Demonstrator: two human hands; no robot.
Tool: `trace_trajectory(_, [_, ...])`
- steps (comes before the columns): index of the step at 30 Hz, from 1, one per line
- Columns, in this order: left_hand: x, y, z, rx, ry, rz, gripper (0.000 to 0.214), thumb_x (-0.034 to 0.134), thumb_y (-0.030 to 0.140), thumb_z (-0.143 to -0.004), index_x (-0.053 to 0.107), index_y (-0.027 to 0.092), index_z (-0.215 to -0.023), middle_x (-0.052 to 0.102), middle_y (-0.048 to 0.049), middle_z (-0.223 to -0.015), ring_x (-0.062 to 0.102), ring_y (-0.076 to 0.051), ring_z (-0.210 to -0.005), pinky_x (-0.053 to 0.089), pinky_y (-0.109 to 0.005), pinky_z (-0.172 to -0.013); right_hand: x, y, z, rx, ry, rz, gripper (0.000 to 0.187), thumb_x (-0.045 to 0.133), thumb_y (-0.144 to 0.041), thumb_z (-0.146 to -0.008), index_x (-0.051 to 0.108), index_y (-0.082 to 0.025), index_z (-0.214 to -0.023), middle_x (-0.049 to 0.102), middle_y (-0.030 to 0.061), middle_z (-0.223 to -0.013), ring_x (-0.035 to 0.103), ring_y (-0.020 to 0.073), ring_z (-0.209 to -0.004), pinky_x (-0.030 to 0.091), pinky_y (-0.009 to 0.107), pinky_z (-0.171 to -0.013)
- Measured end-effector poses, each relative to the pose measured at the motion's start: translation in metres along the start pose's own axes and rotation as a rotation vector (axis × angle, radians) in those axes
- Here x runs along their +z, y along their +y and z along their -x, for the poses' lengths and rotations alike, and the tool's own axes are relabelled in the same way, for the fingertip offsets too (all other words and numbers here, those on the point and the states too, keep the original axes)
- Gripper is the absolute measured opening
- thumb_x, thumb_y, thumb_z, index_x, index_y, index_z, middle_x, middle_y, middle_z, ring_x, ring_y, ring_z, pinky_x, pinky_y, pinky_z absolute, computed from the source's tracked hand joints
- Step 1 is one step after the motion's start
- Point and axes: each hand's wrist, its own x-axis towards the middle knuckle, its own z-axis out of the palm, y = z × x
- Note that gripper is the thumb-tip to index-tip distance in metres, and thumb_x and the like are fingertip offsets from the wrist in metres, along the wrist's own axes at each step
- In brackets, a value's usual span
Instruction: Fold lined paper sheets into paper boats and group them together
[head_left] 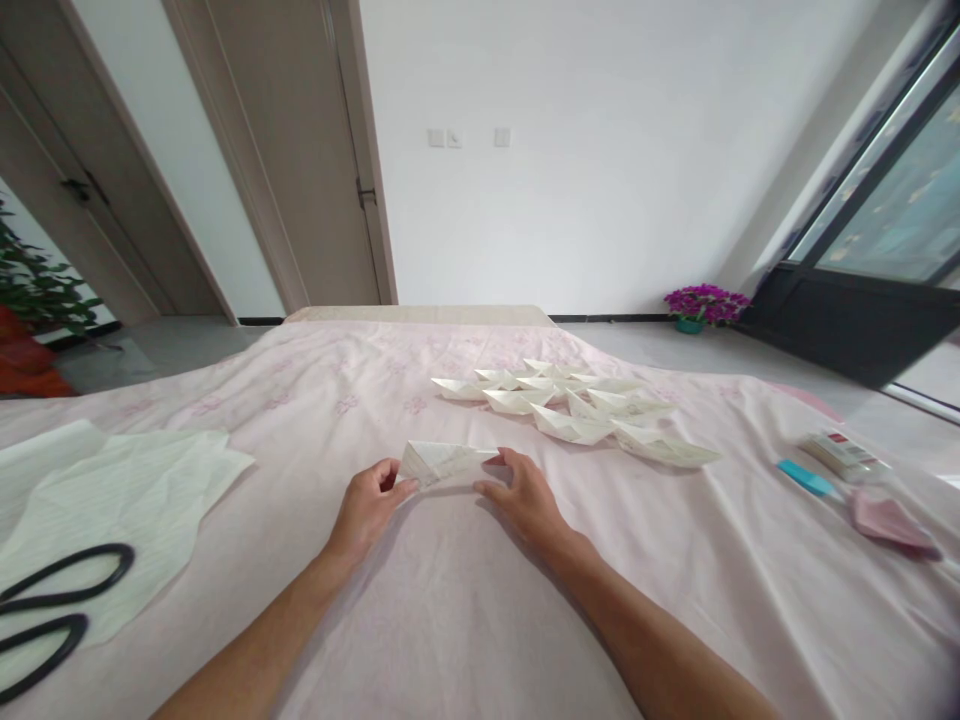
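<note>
Between my two hands is a folded piece of paper, whitish with faint lines and a slanted crease at its left side. My left hand pinches its left end between thumb and fingers. At the right end, my right hand grips it the same way. The paper is held just above or on the pink cloth; I cannot tell which. Beyond it, a little to the right, several folded paper boats sit close together in rows.
Pale pink cloth covers the surface. On the left lie paper sheets with black-handled scissors on top. To the right are a small pack, a blue item and a pink item. Purple flowers stand beyond.
</note>
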Motion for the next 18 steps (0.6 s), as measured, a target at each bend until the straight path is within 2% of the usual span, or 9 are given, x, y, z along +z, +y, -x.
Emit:
trace_trajectory(2, [0.001, 0.0, 0.0, 0.03, 0.046, 0.0, 0.027, 0.066, 0.041, -0.078, 0.067, 0.015, -0.087, 0.065, 0.0005, -0.073, 0.058, -0.015, -0.066, 0.044, -0.024, -0.063, 0.001, -0.004, -0.001, 0.022, 0.015, -0.165, 0.02, 0.068, -0.031, -0.078, 0.072, -0.02, -0.094, 0.072, 0.0078, -0.102, 0.064, 0.0252, -0.098, 0.048, 0.042, -0.091])
trace_trajectory(4, [0.001, 0.0, 0.0, 0.067, 0.095, -0.046, 0.028, 0.066, 0.043, -0.079, 0.067, 0.016, -0.084, 0.062, 0.0021, -0.069, 0.054, -0.013, -0.062, 0.041, -0.023, -0.06, 0.002, -0.01, -0.001, 0.049, 0.007, -0.325, 0.018, 0.068, -0.03, -0.078, 0.072, -0.02, -0.093, 0.072, 0.0038, -0.087, 0.065, 0.0202, -0.08, 0.051, 0.035, -0.077])
trace_trajectory(7, [0.0, -0.001, -0.002, 0.16, 0.134, -0.149, 0.024, 0.063, 0.041, -0.083, 0.067, 0.018, -0.082, 0.064, 0.0011, -0.071, 0.055, -0.013, -0.063, 0.043, -0.024, -0.061, 0.0, -0.02, 0.002, 0.029, 0.061, -0.458, 0.013, 0.07, -0.027, -0.077, 0.072, -0.02, -0.087, 0.068, -0.0001, -0.071, 0.059, 0.0146, -0.062, 0.047, 0.027, -0.061])
trace_trajectory(9, [-0.001, 0.0, -0.002, 0.25, 0.159, -0.221, 0.016, 0.062, 0.034, -0.084, 0.068, 0.019, -0.083, 0.068, -0.0007, -0.078, 0.059, -0.015, -0.071, 0.046, -0.027, -0.068, -0.002, -0.026, 0.004, -0.073, 0.135, -0.463, 0.006, 0.069, -0.026, -0.079, 0.071, -0.02, -0.079, 0.067, 0.0005, -0.072, 0.059, 0.0141, -0.064, 0.046, 0.026, -0.061])
trace_trajectory(12, [-0.005, 0.002, 0.0, 0.389, 0.218, -0.302, 0.01, 0.065, 0.029, -0.081, 0.068, 0.021, -0.086, 0.07, -0.0027, -0.088, 0.062, -0.018, -0.082, 0.049, -0.029, -0.072, -0.005, -0.032, 0.006, -0.267, 0.206, -0.45, 0.007, 0.067, -0.022, -0.083, 0.07, -0.022, -0.076, 0.069, 0.0025, -0.077, 0.063, 0.0159, -0.072, 0.05, 0.028, -0.067])
trace_trajectory(15, [-0.007, 0.01, 0.005, 0.534, 0.291, -0.35, 0.02, 0.066, 0.03, -0.083, 0.066, 0.02, -0.101, 0.07, -0.0058, -0.1, 0.063, -0.02, -0.09, 0.052, -0.03, -0.07, -0.006, -0.033, 0.008, -0.39, 0.212, -0.44, 0.012, 0.063, -0.016, -0.085, 0.071, -0.023, -0.083, 0.071, 0.0043, -0.084, 0.067, 0.0174, -0.081, 0.054, 0.031, -0.074])
trace_trajectory(18, [-0.008, 0.023, 0.014, 0.713, 0.331, -0.47, 0.026, 0.063, 0.027, -0.088, 0.063, 0.022, -0.113, 0.069, -0.0078, -0.111, 0.063, -0.022, -0.103, 0.054, -0.036, -0.086, -0.005, -0.031, 0.01, -0.428, 0.183, -0.389, 0.018, 0.058, -0.012, -0.086, 0.071, -0.024, -0.087, 0.072, 0.0045, -0.086, 0.067, 0.0167, -0.082, 0.055, 0.03, -0.074])
